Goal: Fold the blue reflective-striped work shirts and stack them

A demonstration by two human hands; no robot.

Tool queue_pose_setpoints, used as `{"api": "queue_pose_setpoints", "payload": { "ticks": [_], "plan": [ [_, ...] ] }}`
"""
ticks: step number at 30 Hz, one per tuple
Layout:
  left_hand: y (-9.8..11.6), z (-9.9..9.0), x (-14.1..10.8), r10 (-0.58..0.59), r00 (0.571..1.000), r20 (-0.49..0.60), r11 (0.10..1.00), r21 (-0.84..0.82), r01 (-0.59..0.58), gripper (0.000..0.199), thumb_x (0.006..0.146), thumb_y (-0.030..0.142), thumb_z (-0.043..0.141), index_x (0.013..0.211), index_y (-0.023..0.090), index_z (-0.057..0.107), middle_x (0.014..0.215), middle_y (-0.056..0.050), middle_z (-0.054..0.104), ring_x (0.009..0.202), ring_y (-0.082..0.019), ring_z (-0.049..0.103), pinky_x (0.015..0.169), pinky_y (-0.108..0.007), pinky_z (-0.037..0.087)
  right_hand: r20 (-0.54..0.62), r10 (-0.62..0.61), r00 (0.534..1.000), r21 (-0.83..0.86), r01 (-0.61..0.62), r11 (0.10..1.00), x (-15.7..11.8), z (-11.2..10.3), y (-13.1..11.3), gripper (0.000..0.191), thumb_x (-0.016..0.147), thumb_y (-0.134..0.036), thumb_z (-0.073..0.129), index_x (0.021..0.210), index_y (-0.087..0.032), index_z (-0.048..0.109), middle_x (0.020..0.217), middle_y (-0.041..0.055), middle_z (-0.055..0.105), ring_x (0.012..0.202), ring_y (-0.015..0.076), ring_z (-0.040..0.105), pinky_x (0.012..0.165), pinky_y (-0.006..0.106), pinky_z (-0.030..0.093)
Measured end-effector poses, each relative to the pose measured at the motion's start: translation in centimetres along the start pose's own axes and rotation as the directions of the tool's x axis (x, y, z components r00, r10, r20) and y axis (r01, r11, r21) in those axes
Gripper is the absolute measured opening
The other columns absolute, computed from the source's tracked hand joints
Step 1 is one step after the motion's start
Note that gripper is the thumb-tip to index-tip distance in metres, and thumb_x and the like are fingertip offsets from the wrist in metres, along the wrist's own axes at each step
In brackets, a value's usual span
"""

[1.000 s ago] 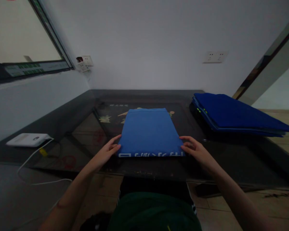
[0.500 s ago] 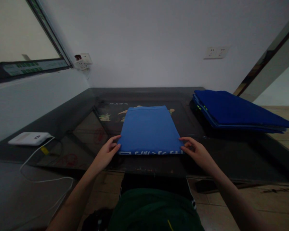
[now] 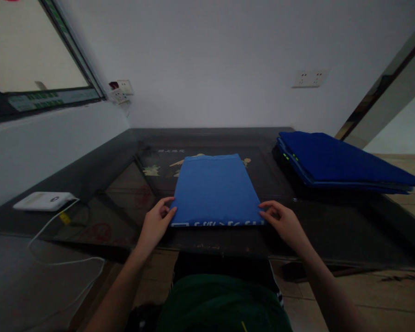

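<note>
Two hands, one folded blue cloth (image 3: 214,189), and the folding looks mostly finished: it lies flat as a tidy rectangle on the dark table (image 3: 332,221), white lettering along its near edge. Left hand (image 3: 155,223) pinches the cloth's near-left corner, right hand (image 3: 283,221) pinches the near-right one, so each grip is closed on the fabric. Right of the cloth and well apart sits a darker blue stack (image 3: 332,161); far left of it, a white box (image 3: 43,201) with a cable. Compared with a second ago, barely anything differs: the fingers curl tighter at the corners, and the cloth stays put.
</note>
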State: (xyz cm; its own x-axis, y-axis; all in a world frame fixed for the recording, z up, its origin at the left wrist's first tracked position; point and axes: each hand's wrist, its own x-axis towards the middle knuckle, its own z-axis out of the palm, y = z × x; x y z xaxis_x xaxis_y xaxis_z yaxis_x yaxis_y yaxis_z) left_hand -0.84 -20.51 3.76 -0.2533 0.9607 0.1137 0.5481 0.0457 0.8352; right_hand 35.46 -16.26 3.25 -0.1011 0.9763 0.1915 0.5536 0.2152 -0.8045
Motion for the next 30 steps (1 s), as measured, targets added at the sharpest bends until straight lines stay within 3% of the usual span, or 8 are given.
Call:
{"api": "queue_pose_setpoints", "payload": {
  "ticks": [4, 9, 16, 20, 23, 25, 27, 30],
  "plan": [
    [-0.5, 0.2, -0.1, 0.061, 0.998, -0.002, 0.994, 0.087, -0.061, 0.045, 0.079, 0.047, 0.052, 0.113, 0.018, 0.061, 0.061, 0.005, 0.050, 0.057, -0.014, 0.050, 0.057, -0.023, 0.039, 0.040, -0.001, 0.999, -0.040, 0.002, 0.999, -0.3, 0.1, 0.4, 0.030, 0.076, -0.041, 0.058, 0.094, -0.018, 0.066, 0.055, -0.0045, 0.051, 0.050, 0.0136, 0.047, 0.052, 0.025, 0.036],
    [-0.4, -0.4, -1.2, 0.065, 0.996, 0.057, 0.986, 0.150, -0.073, 0.043, 0.079, 0.043, 0.050, 0.113, 0.018, 0.061, 0.069, 0.002, 0.054, 0.059, -0.014, 0.053, 0.057, -0.024, 0.042, 0.068, 0.013, 0.998, -0.065, -0.009, 0.998, -1.4, -0.3, -0.1, 0.026, 0.076, -0.040, 0.057, 0.089, -0.019, 0.066, 0.057, -0.0032, 0.055, 0.051, 0.0139, 0.049, 0.052, 0.025, 0.038],
    [-0.7, -0.6, -2.0, 0.084, 0.991, 0.102, 0.946, 0.306, -0.111, 0.037, 0.085, 0.039, 0.046, 0.111, 0.019, 0.064, 0.069, 0.001, 0.057, 0.060, -0.016, 0.055, 0.060, -0.027, 0.045, -0.032, 0.003, 0.999, -0.123, -0.007, 0.992, -3.2, 0.3, 0.6, 0.027, 0.082, -0.043, 0.053, 0.082, -0.021, 0.067, 0.070, 0.0029, 0.065, 0.062, 0.0172, 0.058, 0.061, 0.029, 0.045],
    [-0.2, -0.5, -1.8, 0.249, 0.968, 0.042, 0.851, 0.468, -0.239, 0.032, 0.088, 0.032, 0.045, 0.110, 0.021, 0.066, 0.095, -0.007, 0.061, 0.086, -0.022, 0.060, 0.078, -0.036, 0.049, -0.095, -0.106, 0.990, -0.260, 0.078, 0.963, -3.1, 0.2, 0.0, 0.029, 0.085, -0.038, 0.049, 0.100, -0.020, 0.067, 0.080, 0.0064, 0.065, 0.074, 0.0215, 0.061, 0.070, 0.035, 0.050],
    [1.7, 1.0, -1.0, 0.382, 0.924, -0.016, 0.767, 0.563, -0.307, 0.031, 0.090, 0.027, 0.044, 0.112, 0.021, 0.065, 0.114, -0.011, 0.059, 0.105, -0.026, 0.055, 0.091, -0.044, 0.046, -0.177, -0.244, 0.954, -0.350, 0.170, 0.921, -1.9, 1.2, -2.4, 0.037, 0.089, -0.033, 0.045, 0.119, -0.019, 0.061, 0.107, 0.0125, 0.064, 0.100, 0.0257, 0.059, 0.088, 0.043, 0.048],
    [3.3, 3.0, -0.2, 0.441, 0.895, 0.073, 0.728, 0.554, -0.404, 0.032, 0.092, 0.024, 0.042, 0.117, 0.022, 0.062, 0.126, -0.010, 0.056, 0.117, -0.026, 0.050, 0.100, -0.045, 0.042, -0.120, -0.314, 0.942, -0.375, 0.250, 0.893, -0.7, 3.2, -4.5, 0.040, 0.092, -0.030, 0.042, 0.127, -0.019, 0.057, 0.125, 0.0136, 0.058, 0.117, 0.0259, 0.053, 0.098, 0.044, 0.044],
    [4.5, 5.2, 0.6, 0.451, 0.868, 0.207, 0.682, 0.547, -0.485, 0.036, 0.094, 0.024, 0.042, 0.126, 0.025, 0.058, 0.139, -0.007, 0.050, 0.131, -0.026, 0.041, 0.108, -0.048, 0.034, 0.028, -0.330, 0.944, -0.401, 0.313, 0.861, 0.5, 5.7, -6.2, 0.044, 0.093, -0.028, 0.040, 0.134, -0.019, 0.053, 0.139, 0.0131, 0.050, 0.129, 0.0257, 0.044, 0.106, 0.045, 0.039],
    [4.8, 7.4, 1.3, 0.372, 0.863, 0.342, 0.636, 0.583, -0.505, 0.044, 0.096, 0.031, 0.039, 0.140, 0.031, 0.044, 0.151, -0.002, 0.038, 0.141, -0.027, 0.028, 0.114, -0.054, 0.024, 0.214, -0.211, 0.954, -0.487, 0.292, 0.823, 1.8, 8.7, -6.7, 0.050, 0.095, -0.031, 0.039, 0.141, -0.015, 0.045, 0.150, 0.0149, 0.037, 0.140, 0.0298, 0.030, 0.111, 0.051, 0.030]
  ]
}}
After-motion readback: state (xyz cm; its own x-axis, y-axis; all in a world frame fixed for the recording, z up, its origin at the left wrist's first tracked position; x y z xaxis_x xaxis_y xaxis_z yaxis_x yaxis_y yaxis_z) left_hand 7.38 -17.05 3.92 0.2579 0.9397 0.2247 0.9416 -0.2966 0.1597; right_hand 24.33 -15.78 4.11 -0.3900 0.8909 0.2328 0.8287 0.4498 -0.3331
